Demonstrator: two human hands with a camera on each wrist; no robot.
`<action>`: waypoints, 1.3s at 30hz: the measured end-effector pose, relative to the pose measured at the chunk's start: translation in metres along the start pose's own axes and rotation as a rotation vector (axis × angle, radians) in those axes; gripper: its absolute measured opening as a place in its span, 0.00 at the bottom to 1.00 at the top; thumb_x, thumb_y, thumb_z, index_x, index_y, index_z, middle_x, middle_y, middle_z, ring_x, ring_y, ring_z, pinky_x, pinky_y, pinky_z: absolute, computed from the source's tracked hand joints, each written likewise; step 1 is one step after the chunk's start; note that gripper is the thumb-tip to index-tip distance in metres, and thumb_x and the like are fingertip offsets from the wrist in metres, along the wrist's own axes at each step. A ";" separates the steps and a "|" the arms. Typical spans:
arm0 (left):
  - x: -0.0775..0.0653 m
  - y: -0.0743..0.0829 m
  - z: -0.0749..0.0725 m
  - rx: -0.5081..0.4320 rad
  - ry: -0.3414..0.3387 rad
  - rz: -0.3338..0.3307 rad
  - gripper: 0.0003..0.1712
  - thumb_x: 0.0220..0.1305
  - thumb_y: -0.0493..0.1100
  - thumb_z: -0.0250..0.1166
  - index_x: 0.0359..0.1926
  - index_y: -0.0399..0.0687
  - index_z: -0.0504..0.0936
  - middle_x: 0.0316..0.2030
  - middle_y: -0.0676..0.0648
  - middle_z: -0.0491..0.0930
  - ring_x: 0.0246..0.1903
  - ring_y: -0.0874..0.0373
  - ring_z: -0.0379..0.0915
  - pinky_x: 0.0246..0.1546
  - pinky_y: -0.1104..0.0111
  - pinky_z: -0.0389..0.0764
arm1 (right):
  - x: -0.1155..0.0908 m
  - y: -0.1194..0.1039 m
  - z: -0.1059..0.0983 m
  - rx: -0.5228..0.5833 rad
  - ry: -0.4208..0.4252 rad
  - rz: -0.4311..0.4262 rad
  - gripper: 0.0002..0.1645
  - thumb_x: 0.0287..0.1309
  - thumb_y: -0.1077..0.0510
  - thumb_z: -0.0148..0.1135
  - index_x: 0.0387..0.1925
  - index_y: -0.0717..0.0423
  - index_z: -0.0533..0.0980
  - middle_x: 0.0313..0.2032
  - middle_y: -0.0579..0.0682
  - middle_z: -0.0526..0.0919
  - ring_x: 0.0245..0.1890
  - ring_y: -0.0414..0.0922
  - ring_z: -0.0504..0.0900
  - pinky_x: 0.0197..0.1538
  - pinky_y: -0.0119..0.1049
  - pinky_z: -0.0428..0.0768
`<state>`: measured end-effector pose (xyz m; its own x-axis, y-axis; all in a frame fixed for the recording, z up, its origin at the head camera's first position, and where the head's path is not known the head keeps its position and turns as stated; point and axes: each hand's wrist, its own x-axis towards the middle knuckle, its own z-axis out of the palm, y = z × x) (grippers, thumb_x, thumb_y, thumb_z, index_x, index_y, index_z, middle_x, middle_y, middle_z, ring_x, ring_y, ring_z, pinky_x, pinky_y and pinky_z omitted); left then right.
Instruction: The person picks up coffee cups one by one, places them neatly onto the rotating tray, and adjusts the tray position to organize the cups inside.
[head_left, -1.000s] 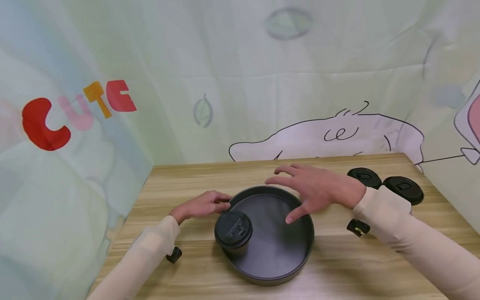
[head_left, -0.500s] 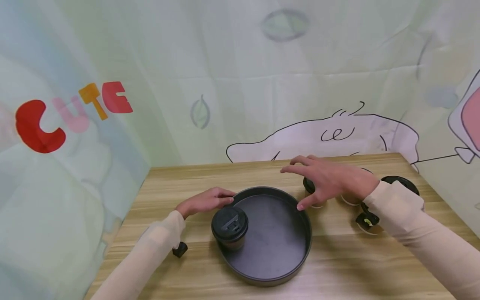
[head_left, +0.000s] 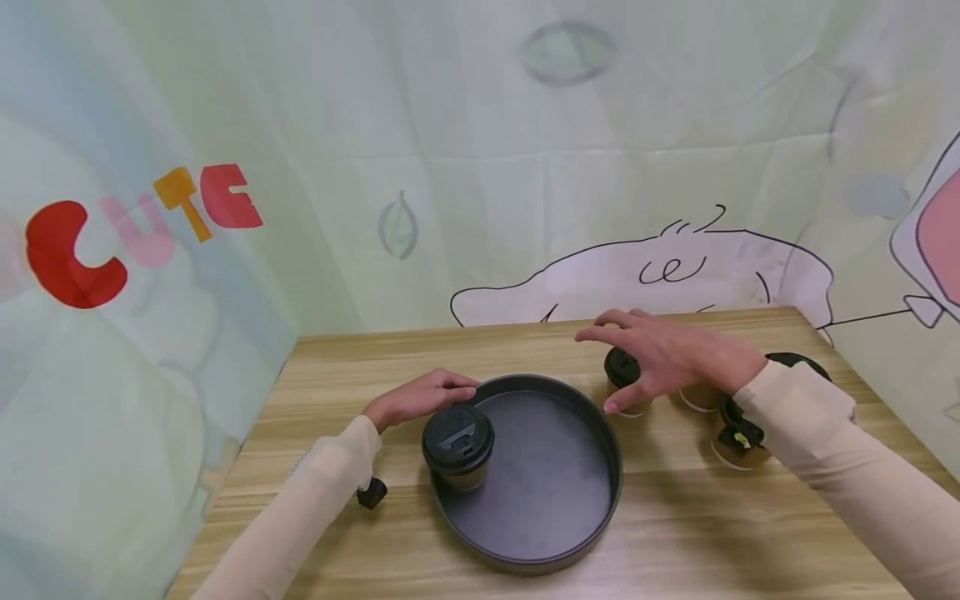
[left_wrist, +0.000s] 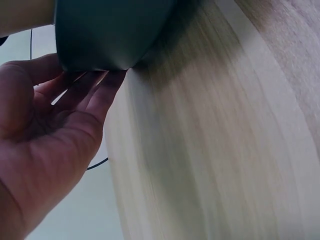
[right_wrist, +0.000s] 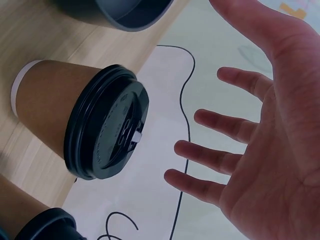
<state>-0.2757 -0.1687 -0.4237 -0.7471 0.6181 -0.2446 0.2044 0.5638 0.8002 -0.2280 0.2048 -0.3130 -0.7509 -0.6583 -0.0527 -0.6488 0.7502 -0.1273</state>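
Note:
A round dark pan (head_left: 551,492) with a low wall lies on the wooden table. Inside it, at the left, stands a brown paper coffee cup (head_left: 459,442) with a black lid. My left hand (head_left: 416,397) touches the pan's rear left side; in the left wrist view its fingers (left_wrist: 102,92) lie against the outer wall, their tips partly hidden. My right hand (head_left: 660,354) is spread above and beside another lidded coffee cup (right_wrist: 57,102), right of the pan. A gap shows between that cup's lid and the right fingers (right_wrist: 210,155), which hold nothing.
More lidded coffee cups stand at the right, partly hidden by my right arm: one cup (head_left: 699,397) behind the wrist, one (head_left: 738,450) nearer, one (head_left: 798,362) farther right. A printed curtain (head_left: 420,275) hangs behind the table.
My right hand has moved right, from over the pan to the cup beside it. My left hand has slid slightly backward and right along the pan's edge. The cup in the pan stays there.

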 end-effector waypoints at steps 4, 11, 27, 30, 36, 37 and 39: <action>0.004 -0.001 0.001 -0.024 0.000 0.008 0.27 0.71 0.53 0.54 0.64 0.44 0.73 0.62 0.47 0.71 0.62 0.53 0.65 0.62 0.55 0.66 | -0.002 0.006 0.001 0.003 -0.012 0.022 0.60 0.35 0.17 0.60 0.70 0.35 0.59 0.64 0.48 0.63 0.61 0.51 0.66 0.55 0.54 0.73; 0.008 0.000 0.002 -0.053 0.003 0.029 0.26 0.72 0.51 0.53 0.63 0.40 0.72 0.63 0.44 0.70 0.64 0.49 0.62 0.65 0.54 0.62 | -0.003 0.014 0.006 0.014 -0.042 0.036 0.57 0.40 0.23 0.65 0.70 0.38 0.60 0.64 0.53 0.64 0.61 0.55 0.67 0.58 0.57 0.69; -0.028 -0.014 -0.003 -0.109 -0.010 0.063 0.21 0.74 0.48 0.50 0.61 0.45 0.76 0.50 0.47 0.78 0.42 0.61 0.72 0.41 0.73 0.75 | -0.005 0.028 0.021 0.062 -0.020 0.046 0.52 0.46 0.29 0.66 0.70 0.42 0.61 0.65 0.58 0.63 0.63 0.58 0.64 0.61 0.58 0.65; -0.040 -0.016 0.000 -0.219 -0.039 0.054 0.22 0.74 0.49 0.50 0.62 0.44 0.74 0.58 0.48 0.75 0.54 0.60 0.71 0.51 0.69 0.76 | -0.007 0.029 0.021 0.065 -0.003 0.038 0.51 0.47 0.29 0.65 0.69 0.42 0.61 0.65 0.58 0.63 0.63 0.58 0.64 0.61 0.58 0.66; -0.052 -0.021 0.006 -0.352 -0.071 0.047 0.24 0.73 0.49 0.51 0.63 0.41 0.72 0.60 0.43 0.73 0.56 0.54 0.72 0.55 0.63 0.74 | -0.005 0.025 0.028 0.021 0.063 -0.027 0.46 0.51 0.33 0.65 0.67 0.46 0.64 0.61 0.54 0.68 0.59 0.54 0.70 0.58 0.53 0.70; -0.053 -0.021 0.007 -0.362 -0.070 0.047 0.24 0.74 0.48 0.51 0.63 0.41 0.72 0.60 0.43 0.73 0.56 0.54 0.72 0.55 0.63 0.75 | -0.003 0.023 0.030 0.011 0.081 -0.041 0.44 0.53 0.35 0.65 0.66 0.48 0.65 0.60 0.54 0.69 0.58 0.53 0.70 0.58 0.52 0.71; -0.054 -0.021 0.008 -0.382 -0.064 0.043 0.24 0.74 0.47 0.51 0.63 0.40 0.72 0.60 0.42 0.73 0.56 0.54 0.72 0.55 0.63 0.74 | 0.001 0.017 0.033 -0.014 0.113 -0.069 0.40 0.55 0.38 0.64 0.65 0.51 0.67 0.59 0.54 0.71 0.58 0.53 0.71 0.58 0.51 0.72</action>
<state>-0.2344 -0.2101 -0.4317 -0.6995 0.6764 -0.2305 -0.0244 0.2997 0.9537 -0.2360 0.2146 -0.3476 -0.7127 -0.6981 0.0678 -0.7007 0.7044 -0.1130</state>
